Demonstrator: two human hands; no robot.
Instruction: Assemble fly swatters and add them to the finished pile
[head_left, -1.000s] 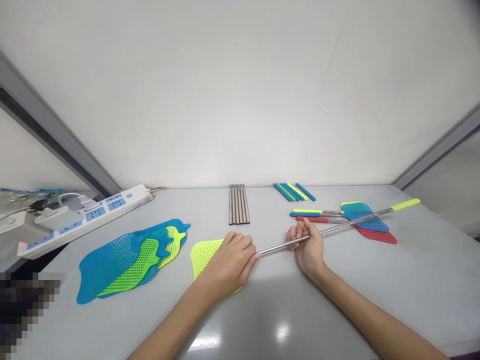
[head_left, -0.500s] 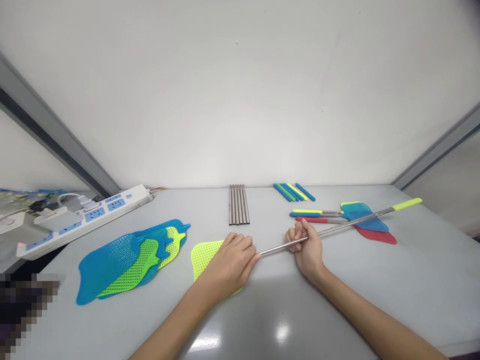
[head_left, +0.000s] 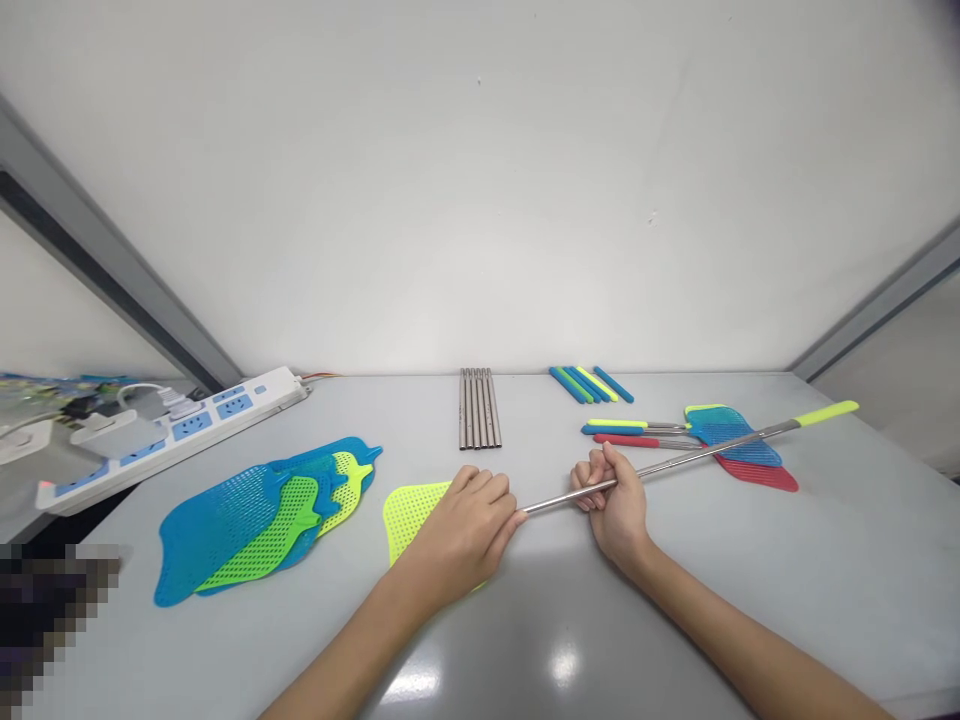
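My left hand point(head_left: 476, 525) is closed over the neck of a yellow-green fly swatter head point(head_left: 412, 515), hiding where it meets the rod. A thin metal telescopic rod point(head_left: 551, 502) runs from there to the right, ending in a yellow-green handle grip point(head_left: 825, 412). My right hand point(head_left: 613, 500) has its fingers curled round this rod near its middle. Beyond my right hand lie fly swatters with rods and grips, among them a blue one point(head_left: 727, 430) and a red one point(head_left: 765, 473); the held rod passes over them.
Loose blue and green swatter heads point(head_left: 217, 520) overlap on the left of the table. Several metal rods point(head_left: 478, 410) lie side by side at the back, with coloured grips point(head_left: 589, 384) to their right. A white power strip point(head_left: 262, 395) with plugs stands at the left edge.
The rod's grip end has shifted slightly to the right. Both hands keep their hold, in nearly the same place; the whole view has moved a little.
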